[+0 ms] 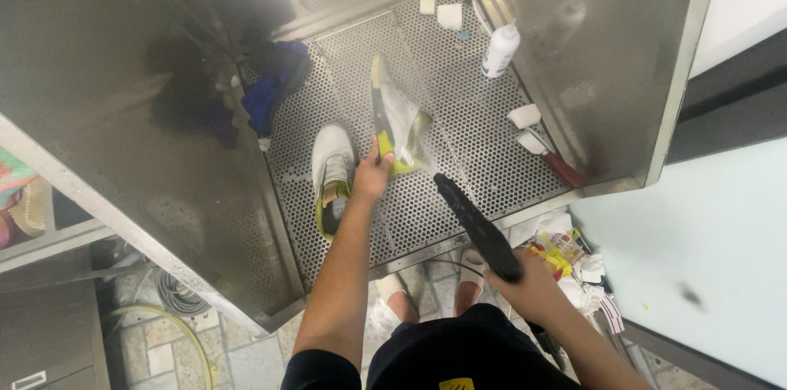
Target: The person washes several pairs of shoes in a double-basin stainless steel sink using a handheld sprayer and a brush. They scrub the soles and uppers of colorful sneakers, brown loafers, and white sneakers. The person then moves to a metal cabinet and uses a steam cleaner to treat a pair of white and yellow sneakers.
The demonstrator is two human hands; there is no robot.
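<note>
Sneaker (397, 121), white w/ yellow-green sole, held near the middle of a perforated steel wash tray (475, 136); long axis runs from near edge toward back, toe end up and away, sole side facing right. Left hand (371, 174) reaches fwd, arm nearly straight, fingers pinched on the heel end. Right hand (529, 283), low at the near edge, fingers wrapped round a black spray gun (475, 224) whose nozzle points at the sneaker. Second white sneaker (333, 177) lies flat just left, toe toward back.

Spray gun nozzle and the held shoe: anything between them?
Head view: no solid thing, only spray mist above bare perforated floor between the spray gun in the right hand and the shoe the left hand holds.
</note>
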